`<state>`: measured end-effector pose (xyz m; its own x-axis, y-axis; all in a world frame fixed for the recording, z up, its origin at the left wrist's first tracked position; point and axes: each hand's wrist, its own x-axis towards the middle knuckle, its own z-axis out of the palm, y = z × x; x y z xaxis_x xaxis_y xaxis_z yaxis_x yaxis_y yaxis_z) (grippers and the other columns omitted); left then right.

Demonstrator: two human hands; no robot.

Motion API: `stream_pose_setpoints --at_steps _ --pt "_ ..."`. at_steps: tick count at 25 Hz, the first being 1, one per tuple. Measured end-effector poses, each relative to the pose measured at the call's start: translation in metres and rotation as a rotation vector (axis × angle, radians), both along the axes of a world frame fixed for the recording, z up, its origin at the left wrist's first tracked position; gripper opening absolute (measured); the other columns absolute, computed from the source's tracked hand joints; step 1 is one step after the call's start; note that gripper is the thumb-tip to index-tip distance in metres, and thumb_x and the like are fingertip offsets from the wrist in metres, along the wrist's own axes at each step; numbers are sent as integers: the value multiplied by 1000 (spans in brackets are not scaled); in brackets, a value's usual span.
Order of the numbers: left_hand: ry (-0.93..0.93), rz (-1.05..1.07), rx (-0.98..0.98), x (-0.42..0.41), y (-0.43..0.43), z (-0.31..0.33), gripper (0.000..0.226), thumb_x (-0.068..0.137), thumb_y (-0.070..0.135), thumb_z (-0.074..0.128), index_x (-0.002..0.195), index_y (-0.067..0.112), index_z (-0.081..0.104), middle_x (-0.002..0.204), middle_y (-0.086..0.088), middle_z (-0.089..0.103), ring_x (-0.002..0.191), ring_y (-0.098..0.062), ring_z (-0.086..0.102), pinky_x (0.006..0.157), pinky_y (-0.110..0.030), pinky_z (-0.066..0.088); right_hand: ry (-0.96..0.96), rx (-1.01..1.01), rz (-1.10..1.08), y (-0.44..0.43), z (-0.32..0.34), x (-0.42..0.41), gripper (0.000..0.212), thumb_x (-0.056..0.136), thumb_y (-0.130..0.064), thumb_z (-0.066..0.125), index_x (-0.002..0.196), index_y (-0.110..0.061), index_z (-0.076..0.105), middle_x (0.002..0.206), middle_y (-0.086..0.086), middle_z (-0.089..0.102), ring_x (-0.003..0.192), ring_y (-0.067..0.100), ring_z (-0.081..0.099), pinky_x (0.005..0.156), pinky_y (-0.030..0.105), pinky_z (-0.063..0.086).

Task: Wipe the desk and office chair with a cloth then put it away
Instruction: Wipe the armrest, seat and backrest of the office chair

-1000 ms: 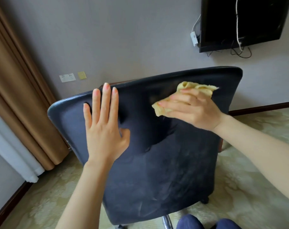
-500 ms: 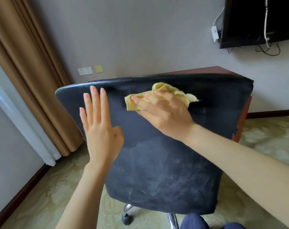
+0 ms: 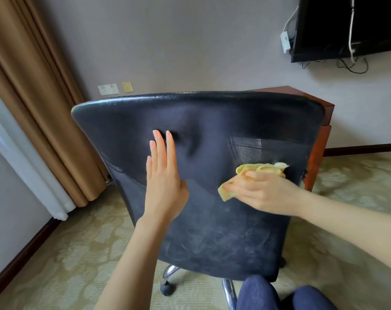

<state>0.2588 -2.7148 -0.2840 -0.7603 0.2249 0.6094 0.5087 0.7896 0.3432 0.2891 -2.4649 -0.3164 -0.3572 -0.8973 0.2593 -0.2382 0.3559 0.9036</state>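
We are finding no readable text, label, brand, number or sign anywhere in this view; nothing is showing lettering that we can make out.

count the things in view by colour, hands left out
yellow: 2, the cloth and a wall plate
black: 2, the chair and the screen
brown: 2, the desk and the curtain
white: 2, the socket and an adapter
total: 8
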Motion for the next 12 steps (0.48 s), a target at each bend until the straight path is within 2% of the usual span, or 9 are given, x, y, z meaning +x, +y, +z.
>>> stream_pose_setpoints --at_steps 5,7,10,12 --pt "-12 62 -47 -2 8 2 97 76 -9 47 150 13 -12 156 -7 -22 145 -32 -11 116 -43 9 150 -212 143 -5 80 3 26 92 -3 53 102 -15 74 112 -2 70 94 17 69 82 34 57" --pt "-28 86 -52 -2 14 3 96 77 -7 47 149 10 -14 156 -10 -24 144 -34 -12 117 -43 11 218 -325 210 -19 103 -1 22 92 -5 59 101 -18 75 111 -4 70 91 16 69 83 33 56" --pt "-34 128 -75 -3 17 4 94 79 -5 46 148 7 -15 155 -15 -24 144 -37 -11 117 -43 12 262 -435 247 -46 107 -11 18 86 -6 67 92 -21 76 108 -7 71 91 14 69 85 30 54" --pt "-40 132 -86 -5 15 6 93 78 -6 45 148 5 -16 154 -17 -24 144 -38 -11 116 -42 13 261 -446 209 -54 90 -19 16 83 -9 70 89 -21 77 109 -6 71 99 16 65 90 30 49"
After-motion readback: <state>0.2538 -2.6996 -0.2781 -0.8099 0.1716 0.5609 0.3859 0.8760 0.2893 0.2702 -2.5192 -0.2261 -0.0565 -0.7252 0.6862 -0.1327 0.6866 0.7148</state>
